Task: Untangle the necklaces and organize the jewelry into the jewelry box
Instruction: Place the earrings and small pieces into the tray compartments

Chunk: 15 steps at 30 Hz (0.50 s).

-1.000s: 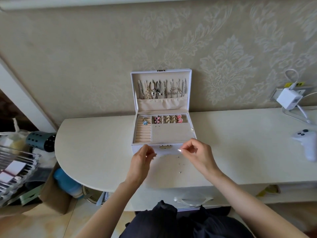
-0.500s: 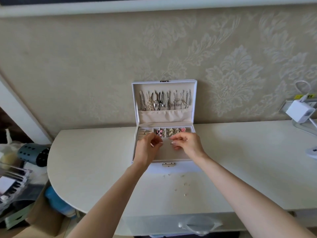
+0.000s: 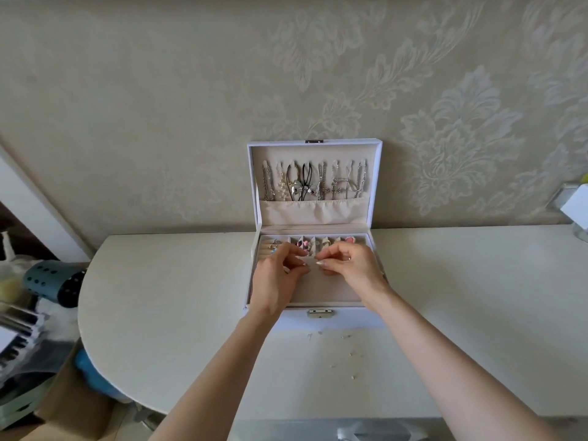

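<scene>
Closely, both hands [image 3: 276, 280] [image 3: 358, 268] over jewelry box [image 3: 350, 319]

White jewelry box [image 3: 375, 186], beige lining [image 3: 321, 286]

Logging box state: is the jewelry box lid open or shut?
Open: the lid stands upright by the wall, necklaces hanging inside it.

Single view, carried on the head. The scene is looked at forward and down. The desk [image 3: 165, 313] is cut off at the right and backed by the wall [image 3: 159, 90]. The jewelry box [image 3: 350, 319] is framed dead centre, at arm's reach; the left hand [image 3: 276, 275] and right hand [image 3: 353, 268] are seen over it. Wide-angle bowing is noted at the margins.
</scene>
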Available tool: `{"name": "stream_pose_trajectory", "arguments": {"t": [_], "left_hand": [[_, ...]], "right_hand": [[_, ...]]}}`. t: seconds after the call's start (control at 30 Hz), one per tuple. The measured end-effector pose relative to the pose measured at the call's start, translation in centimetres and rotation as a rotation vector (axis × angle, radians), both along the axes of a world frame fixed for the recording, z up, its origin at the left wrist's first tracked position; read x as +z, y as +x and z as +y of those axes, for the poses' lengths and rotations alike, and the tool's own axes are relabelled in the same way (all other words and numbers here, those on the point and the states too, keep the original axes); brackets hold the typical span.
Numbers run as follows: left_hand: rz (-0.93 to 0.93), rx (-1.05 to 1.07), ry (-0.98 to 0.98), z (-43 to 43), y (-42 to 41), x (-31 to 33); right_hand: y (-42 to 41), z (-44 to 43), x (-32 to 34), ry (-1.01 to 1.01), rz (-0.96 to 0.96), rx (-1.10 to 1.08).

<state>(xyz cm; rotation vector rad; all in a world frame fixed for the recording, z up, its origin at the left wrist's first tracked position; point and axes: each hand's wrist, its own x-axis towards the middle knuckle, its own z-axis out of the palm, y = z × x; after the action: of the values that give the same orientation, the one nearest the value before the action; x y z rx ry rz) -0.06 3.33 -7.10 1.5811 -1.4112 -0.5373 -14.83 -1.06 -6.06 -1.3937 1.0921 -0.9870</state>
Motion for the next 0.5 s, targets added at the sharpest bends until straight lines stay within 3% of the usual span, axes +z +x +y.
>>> {"name": "stream_pose_trajectory", "arguments": {"t": [0.5], "left_hand": [[-0.038,-0.008,0.018,0.04,0.04,0.01]], "right_hand": [[-0.29,0.51,0.62,-0.054,0.088,0.023]]}}
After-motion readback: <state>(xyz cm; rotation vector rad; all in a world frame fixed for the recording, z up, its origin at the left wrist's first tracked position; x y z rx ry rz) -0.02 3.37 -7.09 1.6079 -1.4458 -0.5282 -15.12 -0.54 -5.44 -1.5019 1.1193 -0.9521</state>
